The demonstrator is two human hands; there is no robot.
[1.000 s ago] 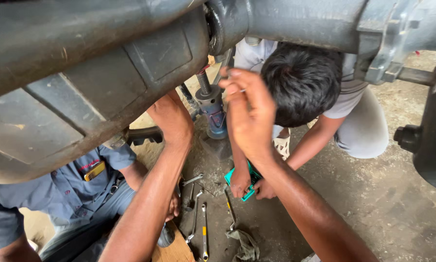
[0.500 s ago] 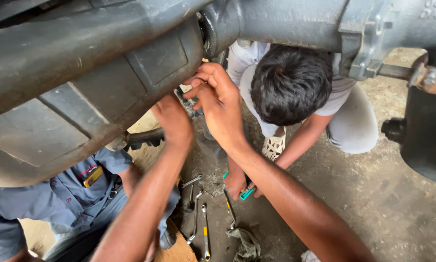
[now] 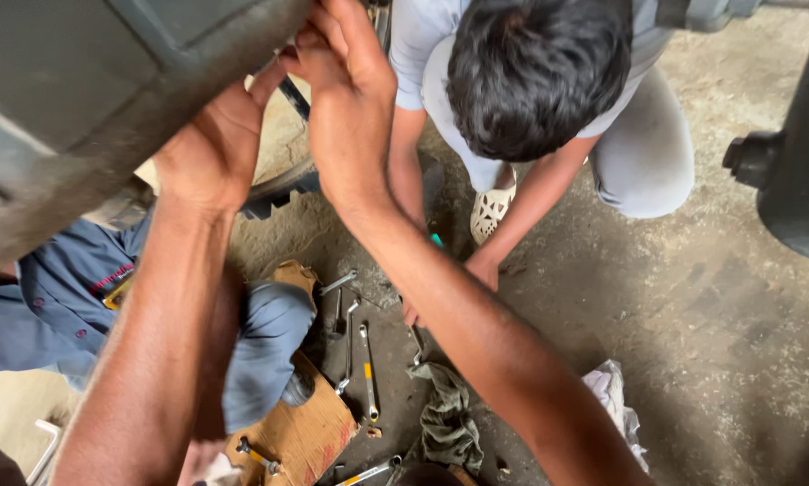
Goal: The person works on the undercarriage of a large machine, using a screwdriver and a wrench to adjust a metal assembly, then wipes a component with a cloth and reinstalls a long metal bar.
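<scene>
- Both hands are raised to the underside of the grey metal housing (image 3: 107, 99).
- The left hand (image 3: 211, 148) is pressed against its lower edge; whether anything is gripped cannot be told.
- The right hand (image 3: 350, 99) is curled shut on a hidden part beside it.
- Wrenches (image 3: 359, 360) are left lying on the floor below the housing; work looks unfinished.

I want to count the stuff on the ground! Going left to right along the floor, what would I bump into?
Cardboard piece → spanners → green rag → white cloth.
</scene>
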